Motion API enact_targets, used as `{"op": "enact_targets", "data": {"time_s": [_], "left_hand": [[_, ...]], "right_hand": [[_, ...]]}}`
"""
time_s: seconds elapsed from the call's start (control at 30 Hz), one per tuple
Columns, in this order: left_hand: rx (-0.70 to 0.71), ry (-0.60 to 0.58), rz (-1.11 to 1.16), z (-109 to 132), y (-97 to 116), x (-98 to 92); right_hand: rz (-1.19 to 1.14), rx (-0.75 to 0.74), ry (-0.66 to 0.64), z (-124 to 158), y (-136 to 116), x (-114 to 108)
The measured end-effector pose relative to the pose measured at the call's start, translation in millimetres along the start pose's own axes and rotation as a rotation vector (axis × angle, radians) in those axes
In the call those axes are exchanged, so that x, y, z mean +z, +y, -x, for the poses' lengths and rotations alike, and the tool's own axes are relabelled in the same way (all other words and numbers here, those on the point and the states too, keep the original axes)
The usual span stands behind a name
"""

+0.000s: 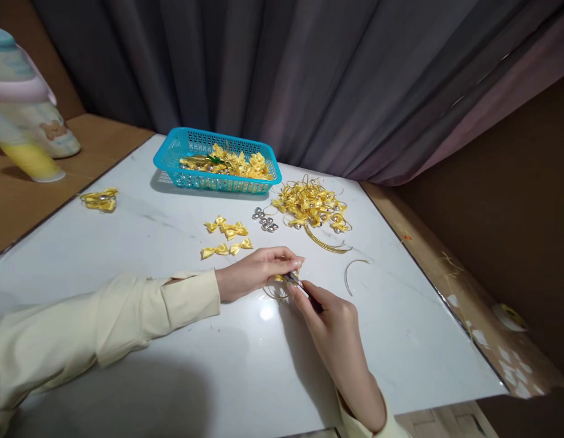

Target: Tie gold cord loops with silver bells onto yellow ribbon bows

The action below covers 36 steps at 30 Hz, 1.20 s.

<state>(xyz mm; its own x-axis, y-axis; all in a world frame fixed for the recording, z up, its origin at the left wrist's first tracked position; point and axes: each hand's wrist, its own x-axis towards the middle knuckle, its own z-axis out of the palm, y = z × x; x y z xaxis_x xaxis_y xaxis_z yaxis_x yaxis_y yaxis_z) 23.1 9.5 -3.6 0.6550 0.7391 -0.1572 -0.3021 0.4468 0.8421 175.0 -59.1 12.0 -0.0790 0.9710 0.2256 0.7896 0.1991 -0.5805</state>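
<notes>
My left hand reaches in flat from the left of the table, my right hand angles up from its near edge, and they meet around the middle. I count four loose bows beyond the left hand, one basket by the far edge. The left fingers pinch a yellow bow, mostly hidden, at mid-table; the right fingers are wrapped round one dark-handled tool beside it.

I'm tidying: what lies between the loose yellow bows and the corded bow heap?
In the head view, small silver bell-like pieces lie between the loose yellow bows and the corded bow heap.
</notes>
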Motion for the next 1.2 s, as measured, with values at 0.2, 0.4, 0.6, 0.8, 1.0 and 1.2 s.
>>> {"op": "enact_targets", "data": {"time_s": [0.2,0.4,0.6,0.8,1.0,1.2], "left_hand": [[-0.002,0.009,0.016,0,0,0.7],[0.011,0.008,0.018,0,-1,0.5],[0.001,0.003,0.074,-1,-1,-1.3],[0.053,0.086,0.061,-3,2,2.8],[0.154,0.369,-0.641,-2,32,-10.7],[0.394,0.329,-1.574,23,56,-7.0]], "right_hand": [[0.018,-0.032,0.020,0,0,1],[0.038,-0.029,0.014,0,-2,-1],[0.040,-0.029,0.015,0,-2,0],[0.023,0.044,0.021,0,1,-9],[0.161,0.071,0.003,2,36,-35],[0.375,-0.024,-0.055,2,72,-43]]}}
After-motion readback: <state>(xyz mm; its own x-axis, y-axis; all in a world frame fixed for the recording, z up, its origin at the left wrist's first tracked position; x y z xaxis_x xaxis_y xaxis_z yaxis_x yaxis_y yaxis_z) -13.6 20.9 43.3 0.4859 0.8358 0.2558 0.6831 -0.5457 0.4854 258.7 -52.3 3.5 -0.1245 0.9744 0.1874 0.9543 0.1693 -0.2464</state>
